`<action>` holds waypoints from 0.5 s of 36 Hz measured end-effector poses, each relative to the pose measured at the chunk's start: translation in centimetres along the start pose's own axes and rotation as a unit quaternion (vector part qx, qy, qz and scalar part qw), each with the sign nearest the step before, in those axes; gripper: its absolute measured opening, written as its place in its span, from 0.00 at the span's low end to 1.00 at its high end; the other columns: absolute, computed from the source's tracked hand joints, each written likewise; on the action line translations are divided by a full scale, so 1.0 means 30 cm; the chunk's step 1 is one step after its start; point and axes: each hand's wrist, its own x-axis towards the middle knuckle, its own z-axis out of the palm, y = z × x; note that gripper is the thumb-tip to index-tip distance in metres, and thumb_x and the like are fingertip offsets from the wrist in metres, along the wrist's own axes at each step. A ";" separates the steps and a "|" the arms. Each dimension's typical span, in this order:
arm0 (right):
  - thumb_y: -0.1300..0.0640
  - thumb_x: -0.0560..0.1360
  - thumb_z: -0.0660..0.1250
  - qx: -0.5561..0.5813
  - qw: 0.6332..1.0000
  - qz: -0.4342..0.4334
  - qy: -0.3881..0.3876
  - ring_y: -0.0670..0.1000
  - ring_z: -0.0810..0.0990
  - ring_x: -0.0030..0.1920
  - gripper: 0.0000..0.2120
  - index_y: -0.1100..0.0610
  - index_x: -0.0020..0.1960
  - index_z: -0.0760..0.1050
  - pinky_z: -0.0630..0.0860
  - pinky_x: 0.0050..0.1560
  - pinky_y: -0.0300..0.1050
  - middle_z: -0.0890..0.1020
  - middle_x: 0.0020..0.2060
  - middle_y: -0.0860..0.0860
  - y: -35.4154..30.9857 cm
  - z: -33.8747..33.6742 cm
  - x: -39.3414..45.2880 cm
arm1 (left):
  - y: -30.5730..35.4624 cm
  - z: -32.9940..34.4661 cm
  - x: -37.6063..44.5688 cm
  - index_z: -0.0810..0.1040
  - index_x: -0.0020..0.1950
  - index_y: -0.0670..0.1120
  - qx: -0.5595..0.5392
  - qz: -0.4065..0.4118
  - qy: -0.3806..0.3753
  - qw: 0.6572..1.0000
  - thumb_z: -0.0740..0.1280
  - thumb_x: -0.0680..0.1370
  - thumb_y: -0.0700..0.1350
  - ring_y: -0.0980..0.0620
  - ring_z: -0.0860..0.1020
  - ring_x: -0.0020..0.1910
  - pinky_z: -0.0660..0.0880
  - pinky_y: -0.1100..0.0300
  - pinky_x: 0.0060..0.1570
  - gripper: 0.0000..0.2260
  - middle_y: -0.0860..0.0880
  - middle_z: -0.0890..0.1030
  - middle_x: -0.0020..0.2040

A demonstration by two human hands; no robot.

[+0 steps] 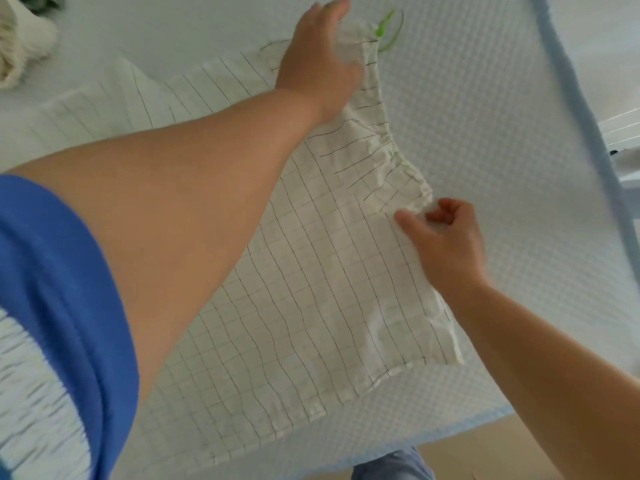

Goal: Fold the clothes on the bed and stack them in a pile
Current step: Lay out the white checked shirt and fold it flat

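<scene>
Two grips, left grip clutching checked garment beside green loop, right grip hold unclear

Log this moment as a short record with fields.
garment: white checked garment, spread on the bed
waistband: the waistband is gathered, running between both hands
left hand: left hand on far waistband corner, beside a green loop; grip blurred
right hand: right hand at near waistband end, fingers curled, thumb on cloth
other: cream cloth, far left

Pale blue quilted bed over tan floor.
</scene>
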 end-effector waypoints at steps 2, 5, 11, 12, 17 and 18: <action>0.41 0.69 0.70 -0.078 0.996 -0.009 -0.045 0.40 0.75 0.40 0.20 0.45 0.56 0.67 0.68 0.34 0.36 0.76 0.41 0.40 0.025 -0.009 -0.012 | -0.003 0.016 -0.049 0.63 0.73 0.50 0.006 0.033 -0.007 0.999 0.63 0.77 0.43 0.53 0.63 0.70 0.62 0.61 0.68 0.24 0.50 0.62 0.73; 0.48 0.74 0.65 -0.141 0.988 -0.031 -0.060 0.41 0.73 0.33 0.05 0.48 0.46 0.73 0.65 0.30 0.35 0.76 0.34 0.43 0.052 -0.027 -0.016 | -0.040 0.037 -0.165 0.65 0.72 0.49 0.029 0.060 0.041 0.997 0.62 0.76 0.43 0.54 0.65 0.69 0.65 0.63 0.63 0.23 0.49 0.65 0.71; 0.48 0.78 0.59 -0.119 0.992 -0.033 -0.035 0.39 0.73 0.34 0.04 0.47 0.48 0.72 0.63 0.28 0.29 0.76 0.35 0.42 0.087 -0.044 -0.030 | -0.162 0.153 -0.422 0.47 0.77 0.54 0.225 0.123 -0.140 0.956 0.51 0.78 0.59 0.46 0.42 0.76 0.38 0.45 0.71 0.29 0.47 0.48 0.78; 0.47 0.78 0.59 -0.118 0.992 -0.036 -0.033 0.39 0.74 0.34 0.05 0.47 0.48 0.71 0.64 0.27 0.30 0.76 0.34 0.41 0.098 -0.047 -0.038 | -0.184 0.176 -0.434 0.42 0.77 0.55 0.262 0.114 -0.166 0.944 0.48 0.77 0.63 0.46 0.37 0.75 0.34 0.45 0.70 0.31 0.48 0.42 0.78; 0.41 0.76 0.59 -0.190 0.977 -0.067 -0.074 0.38 0.75 0.36 0.06 0.42 0.50 0.67 0.68 0.30 0.37 0.76 0.36 0.37 0.181 -0.072 -0.093 | -0.218 0.221 -0.376 0.36 0.75 0.58 0.322 0.109 -0.157 0.927 0.51 0.73 0.68 0.47 0.32 0.74 0.30 0.43 0.67 0.37 0.50 0.34 0.76; 0.43 0.78 0.58 -0.203 0.974 -0.072 -0.073 0.39 0.75 0.36 0.04 0.42 0.50 0.67 0.68 0.30 0.37 0.76 0.36 0.37 0.201 -0.084 -0.102 | -0.213 0.225 -0.367 0.36 0.75 0.59 0.320 0.108 -0.156 0.928 0.54 0.73 0.68 0.47 0.32 0.74 0.30 0.43 0.67 0.38 0.50 0.33 0.76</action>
